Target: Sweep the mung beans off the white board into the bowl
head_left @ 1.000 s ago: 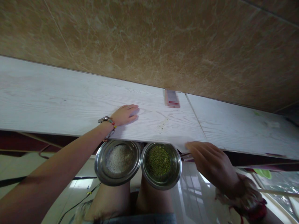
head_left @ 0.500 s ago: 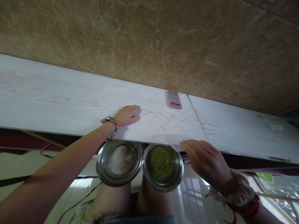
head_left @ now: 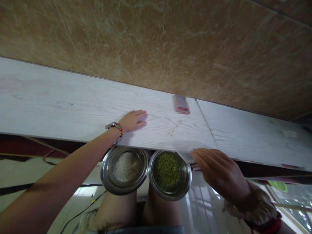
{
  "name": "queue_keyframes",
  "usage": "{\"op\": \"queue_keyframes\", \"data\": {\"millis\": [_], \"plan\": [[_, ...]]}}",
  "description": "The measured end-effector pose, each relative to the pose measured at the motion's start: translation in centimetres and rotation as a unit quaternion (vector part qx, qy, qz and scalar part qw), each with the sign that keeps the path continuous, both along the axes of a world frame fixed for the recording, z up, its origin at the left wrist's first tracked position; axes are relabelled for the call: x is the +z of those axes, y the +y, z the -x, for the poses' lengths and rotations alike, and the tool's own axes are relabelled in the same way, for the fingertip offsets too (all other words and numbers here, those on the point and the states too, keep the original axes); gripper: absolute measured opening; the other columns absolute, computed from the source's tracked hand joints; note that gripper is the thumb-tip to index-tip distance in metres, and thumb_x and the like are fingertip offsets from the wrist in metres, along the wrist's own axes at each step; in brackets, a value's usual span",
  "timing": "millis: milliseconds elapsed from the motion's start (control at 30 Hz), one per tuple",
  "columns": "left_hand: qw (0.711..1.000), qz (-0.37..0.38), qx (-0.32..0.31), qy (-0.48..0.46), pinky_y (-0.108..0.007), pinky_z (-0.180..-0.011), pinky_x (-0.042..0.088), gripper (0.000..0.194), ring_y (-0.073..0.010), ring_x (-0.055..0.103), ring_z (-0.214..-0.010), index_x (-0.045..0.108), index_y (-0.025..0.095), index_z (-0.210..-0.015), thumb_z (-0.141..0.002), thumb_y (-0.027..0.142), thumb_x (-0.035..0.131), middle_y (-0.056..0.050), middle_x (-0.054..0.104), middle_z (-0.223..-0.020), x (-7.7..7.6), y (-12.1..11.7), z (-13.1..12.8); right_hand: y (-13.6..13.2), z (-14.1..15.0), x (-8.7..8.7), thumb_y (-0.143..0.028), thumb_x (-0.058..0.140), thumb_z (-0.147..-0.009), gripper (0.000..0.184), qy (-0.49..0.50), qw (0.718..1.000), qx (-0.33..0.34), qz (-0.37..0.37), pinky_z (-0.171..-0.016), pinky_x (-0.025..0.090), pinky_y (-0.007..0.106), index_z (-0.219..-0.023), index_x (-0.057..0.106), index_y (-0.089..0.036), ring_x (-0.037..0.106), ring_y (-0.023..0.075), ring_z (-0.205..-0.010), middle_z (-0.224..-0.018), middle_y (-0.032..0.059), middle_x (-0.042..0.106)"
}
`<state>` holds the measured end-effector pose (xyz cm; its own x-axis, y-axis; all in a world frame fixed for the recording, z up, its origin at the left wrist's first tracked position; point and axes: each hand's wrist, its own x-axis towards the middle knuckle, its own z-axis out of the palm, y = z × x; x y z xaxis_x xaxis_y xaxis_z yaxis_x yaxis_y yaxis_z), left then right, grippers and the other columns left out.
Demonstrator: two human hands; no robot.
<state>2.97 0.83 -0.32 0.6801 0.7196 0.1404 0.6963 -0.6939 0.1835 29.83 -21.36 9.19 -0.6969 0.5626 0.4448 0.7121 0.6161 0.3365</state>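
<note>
My left hand (head_left: 133, 120) lies flat on the white wood-grain tabletop (head_left: 80, 107), fingers stretched out and holding nothing. Between the thumb and fingers of my right hand (head_left: 216, 167) is a thin, pale translucent sheet (head_left: 186, 149); whether it is paper or plastic I cannot tell. The sheet reaches over the table's front edge, close above the rim of a steel bowl of green mung beans (head_left: 167, 169). Beside it on the left is a second steel bowl with white grains (head_left: 126, 166), which look like rice. A few small specks (head_left: 172, 131) lie on the tabletop between my hands.
A blurred-out, phone-shaped object (head_left: 182, 104) lies at the back of the table against the brown marbled wall (head_left: 146, 42). Both bowls sit at my knees, below the table edge. A thin cable (head_left: 81, 211) hangs at the lower left; a green item (head_left: 279, 186) shows at the right.
My right hand has shifted slightly right and down with the sheet, whose near edge now looks tilted up more. My left hand and the bowls have stayed in place.
</note>
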Motion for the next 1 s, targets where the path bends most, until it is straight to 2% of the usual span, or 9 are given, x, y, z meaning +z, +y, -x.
{"op": "queue_keyframes", "data": {"millis": [133,300,433,567,767,1000], "plan": [[1.000,0.000,-0.001,-0.002,-0.040,-0.110,0.032,0.049,-0.0237,0.042,-0.131,0.049,0.017,-0.130,-0.089,0.041,0.036,-0.010,0.048,-0.142,0.0,0.0,0.0,1.1,-1.0,0.0,-0.002,0.039,-0.087,0.030,0.003,1.000,-0.026,0.008,-0.066,0.052,0.032,-0.100,0.064,-0.012,0.064,0.0189,-0.076,-0.084,0.0091,0.071],[1.000,0.001,-0.002,-0.012,-0.041,-0.109,0.033,0.047,-0.0236,0.043,-0.130,0.050,0.020,-0.130,-0.089,0.040,0.037,-0.007,0.050,-0.141,-0.2,0.2,0.1,1.4,-2.8,-0.1,-0.003,0.043,-0.084,0.034,0.017,0.999,-0.040,0.012,-0.068,0.052,0.032,-0.107,0.063,-0.016,0.065,0.0196,-0.077,-0.086,0.0074,0.071],[1.000,-0.001,0.000,-0.015,-0.041,-0.109,0.033,0.047,-0.0238,0.043,-0.130,0.050,0.021,-0.130,-0.089,0.041,0.038,-0.006,0.050,-0.140,-0.3,0.3,0.1,1.2,-3.6,0.0,-0.002,0.040,-0.083,0.033,0.005,0.999,-0.048,0.004,-0.068,0.052,0.031,-0.101,0.063,-0.018,0.065,0.0186,-0.076,-0.085,0.0064,0.071],[1.000,-0.001,0.001,-0.016,-0.041,-0.109,0.033,0.048,-0.0241,0.043,-0.130,0.050,0.020,-0.130,-0.089,0.041,0.038,-0.007,0.051,-0.140,-0.3,0.2,0.1,2.3,-3.9,-0.2,-0.004,0.041,-0.086,0.027,-0.011,0.998,-0.064,-0.017,-0.066,0.052,0.031,-0.094,0.065,-0.014,0.065,0.0189,-0.073,-0.082,0.0082,0.072],[1.000,-0.001,0.004,-0.007,-0.040,-0.109,0.034,0.051,-0.0248,0.044,-0.130,0.050,0.016,-0.130,-0.089,0.042,0.036,-0.011,0.048,-0.141,-0.1,0.1,0.1,5.7,-3.7,-1.3,-0.006,0.045,-0.087,0.023,-0.013,0.995,-0.077,-0.057,-0.063,0.051,0.030,-0.091,0.068,-0.010,0.067,0.0190,-0.071,-0.082,0.0096,0.074],[1.000,-0.006,0.002,-0.002,-0.039,-0.109,0.033,0.050,-0.0237,0.043,-0.131,0.051,0.015,-0.128,-0.089,0.042,0.035,-0.011,0.048,-0.142,-0.1,0.1,0.0,7.2,-3.3,-2.0,-0.005,0.045,-0.087,0.026,0.001,0.997,-0.063,-0.035,-0.068,0.052,0.029,-0.092,0.069,-0.013,0.068,0.0179,-0.077,-0.085,0.0080,0.074]]}}
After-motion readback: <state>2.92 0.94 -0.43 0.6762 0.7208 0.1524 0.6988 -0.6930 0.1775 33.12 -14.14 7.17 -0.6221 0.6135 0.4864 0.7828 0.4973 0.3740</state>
